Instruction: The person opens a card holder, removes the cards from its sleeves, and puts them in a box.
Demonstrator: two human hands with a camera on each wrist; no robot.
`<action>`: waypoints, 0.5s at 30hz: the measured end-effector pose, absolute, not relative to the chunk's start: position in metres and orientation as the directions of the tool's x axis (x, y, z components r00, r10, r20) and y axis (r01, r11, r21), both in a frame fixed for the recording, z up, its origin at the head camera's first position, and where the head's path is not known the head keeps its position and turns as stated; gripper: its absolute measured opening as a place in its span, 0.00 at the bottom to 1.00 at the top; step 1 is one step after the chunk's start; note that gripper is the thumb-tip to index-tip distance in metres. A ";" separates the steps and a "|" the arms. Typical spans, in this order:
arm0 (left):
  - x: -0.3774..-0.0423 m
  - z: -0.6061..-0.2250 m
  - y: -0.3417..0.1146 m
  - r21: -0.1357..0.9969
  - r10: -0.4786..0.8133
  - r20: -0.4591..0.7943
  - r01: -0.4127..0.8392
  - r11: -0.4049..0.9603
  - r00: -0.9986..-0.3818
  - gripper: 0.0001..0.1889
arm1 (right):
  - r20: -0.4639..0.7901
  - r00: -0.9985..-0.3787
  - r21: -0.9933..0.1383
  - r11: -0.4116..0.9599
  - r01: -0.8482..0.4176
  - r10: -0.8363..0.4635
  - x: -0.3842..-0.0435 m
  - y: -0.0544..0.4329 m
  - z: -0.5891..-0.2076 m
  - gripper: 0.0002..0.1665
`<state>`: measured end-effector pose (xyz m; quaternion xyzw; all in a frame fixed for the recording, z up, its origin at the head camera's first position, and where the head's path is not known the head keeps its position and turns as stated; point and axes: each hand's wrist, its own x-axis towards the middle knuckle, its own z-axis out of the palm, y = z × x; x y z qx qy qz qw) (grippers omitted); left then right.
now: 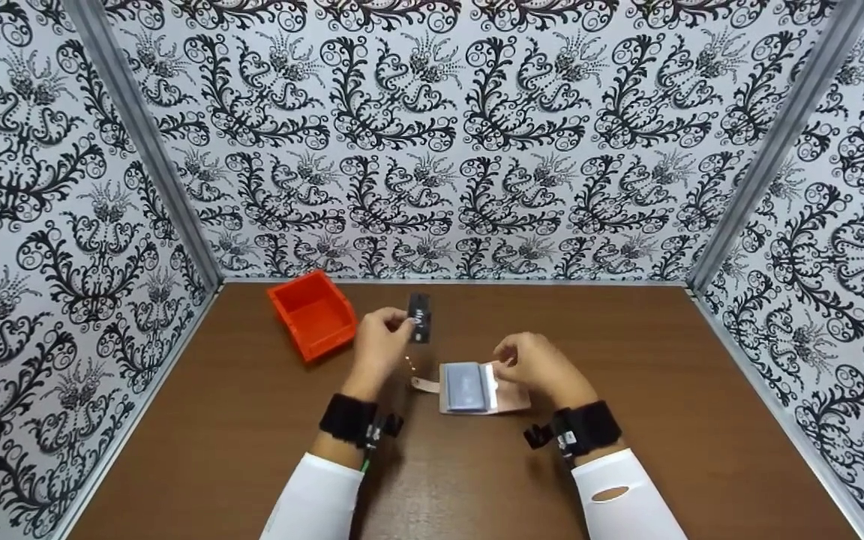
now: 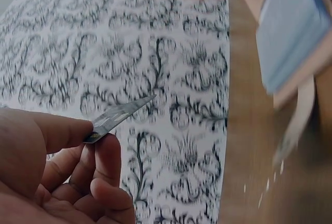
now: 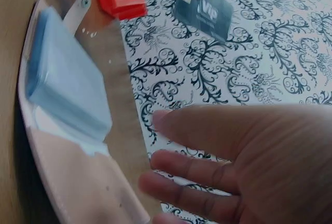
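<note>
My left hand (image 1: 381, 346) pinches a dark VIP card (image 3: 205, 11) between thumb and fingers, holding it up above the table. In the left wrist view the card (image 2: 122, 114) shows nearly edge-on. An opened card wallet (image 1: 513, 399) with a pinkish cover lies to the right of that hand. Clear plastic sleeves (image 3: 72, 73) form a thick stack on its left part, and a snap strap (image 1: 424, 385) sticks out leftward. Over the wallet's right side hovers my right hand (image 1: 544, 365); its fingers are loosely extended and hold nothing.
A red plastic bin (image 1: 331, 343) stands at the back left of the brown wooden table (image 1: 214, 435). Patterned wall panels (image 1: 432, 150) enclose the back and both sides. Small shiny spots (image 1: 409, 363) show on the table near the strap.
</note>
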<state>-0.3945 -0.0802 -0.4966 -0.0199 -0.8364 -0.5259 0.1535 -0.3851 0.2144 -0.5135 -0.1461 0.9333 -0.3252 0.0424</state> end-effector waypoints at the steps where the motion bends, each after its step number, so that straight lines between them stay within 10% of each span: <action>1: -0.397 -0.496 -0.086 0.870 -0.145 0.277 0.184 0.457 -0.950 0.08 | 0.007 -0.953 -0.606 0.757 -0.244 -0.302 -0.385 0.215 -0.516 0.15; 15: -0.429 -0.486 -0.173 0.785 -0.333 0.307 0.039 0.618 -0.892 0.14 | -0.035 -0.937 -0.532 0.800 -0.278 -0.349 -0.385 0.218 -0.532 0.06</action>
